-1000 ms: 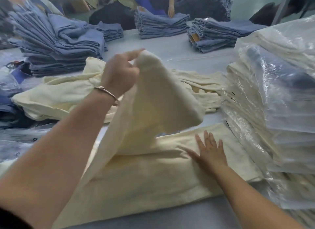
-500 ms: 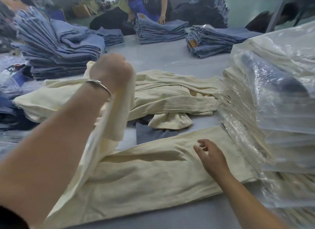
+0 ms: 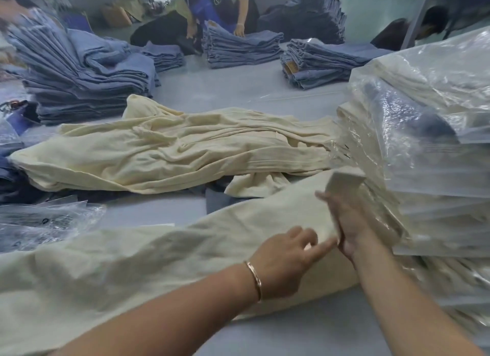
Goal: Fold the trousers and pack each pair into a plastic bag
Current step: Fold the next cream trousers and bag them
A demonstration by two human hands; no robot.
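Lying flat across the grey table (image 3: pixel 265 90), the cream trousers (image 3: pixel 132 263) stretch leftward from both hands, their right end meeting the right hand (image 3: pixel 347 223), which curls around that edge and lifts a corner beside the stack of bagged trousers (image 3: pixel 437 143) just to its right. The left hand (image 3: pixel 286 260), wearing a thin bangle (image 3: pixel 254 280), rests on the cloth right next to the right hand with fingers loosely bent, index extended toward the held edge; whether it pinches any fabric I cannot tell. The cloth looks soft, matte and limp, probably light, so it should drape and wrinkle rather than hold a crease; taking it by the hem or waistband edge with both hands, spread apart, seems the surest grip. Beyond the hands sits a rumpled heap of unfolded cream trousers (image 3: pixel 172 154), creased and loose. The bags are glossy, crinkled and likely slippery; loose empty plastic bags (image 3: pixel 45 223) lie to the left of the left hand. Farther off stand neat stacks of folded blue jeans (image 3: pixel 79 72), stiffer-looking and heavier.
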